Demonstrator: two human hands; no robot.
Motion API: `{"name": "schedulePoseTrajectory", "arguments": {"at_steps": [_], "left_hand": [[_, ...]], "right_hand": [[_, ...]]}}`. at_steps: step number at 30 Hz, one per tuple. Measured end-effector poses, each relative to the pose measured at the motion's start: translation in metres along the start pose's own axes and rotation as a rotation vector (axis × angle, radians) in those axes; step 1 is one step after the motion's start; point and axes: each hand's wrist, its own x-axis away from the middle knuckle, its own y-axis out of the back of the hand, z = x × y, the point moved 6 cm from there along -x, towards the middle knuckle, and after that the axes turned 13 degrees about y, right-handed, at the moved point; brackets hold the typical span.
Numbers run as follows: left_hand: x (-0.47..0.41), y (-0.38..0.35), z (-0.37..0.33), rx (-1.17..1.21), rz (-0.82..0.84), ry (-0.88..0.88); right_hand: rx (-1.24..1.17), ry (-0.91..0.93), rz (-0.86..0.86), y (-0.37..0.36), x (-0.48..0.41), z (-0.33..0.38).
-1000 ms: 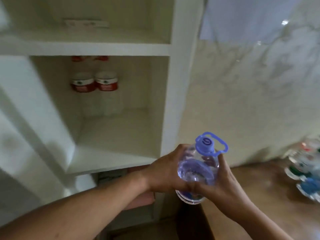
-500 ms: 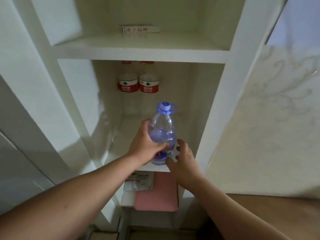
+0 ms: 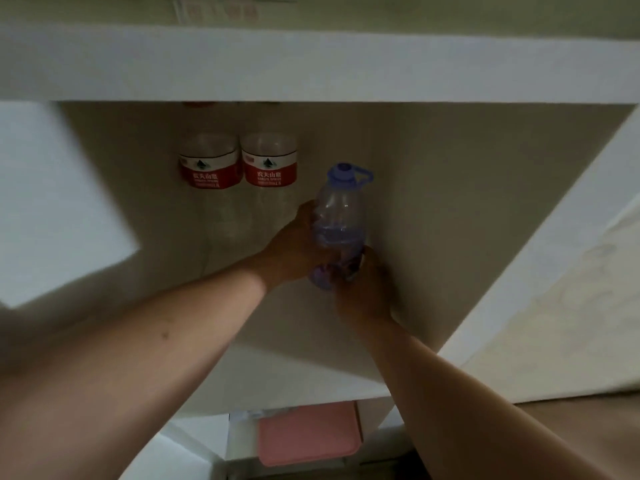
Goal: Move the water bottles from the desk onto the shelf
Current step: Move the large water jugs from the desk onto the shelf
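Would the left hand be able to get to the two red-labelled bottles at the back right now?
Probably yes. The left hand is already inside that compartment, and nothing stands between it and the red-labelled bottles; but it is busy gripping the blue-capped bottle, which it must release first.

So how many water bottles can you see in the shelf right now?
3. Two red-labelled bottles stand side by side at the back, the left one and the right one. A purple-capped bottle is held by both hands just to their right. Others may be out of view.
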Motion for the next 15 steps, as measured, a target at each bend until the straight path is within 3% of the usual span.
{"name": "schedulePoseTrajectory", "arguments": {"at_steps": [3,6,11,15], "left_hand": [[-0.005,0.008,0.003,-0.078,-0.191,-0.012],[-0.002,0.005,0.02,0.019,-0.311,-0.01],[-0.015,-0.005,0.048,0.176,-0.25,0.063],[-0.026,-0.013,0.048,0.161,-0.097,0.116]], "right_hand": [[-0.007,-0.029,0.01,-0.013,-0.018,-0.002],[-0.014,-0.052,0.039,-0.025,-0.03,-0.004],[-0.051,-0.125,0.052,-0.037,-0.053,-0.009],[-0.073,-0.132,0.086,-0.049,-0.077,-0.008]]}}
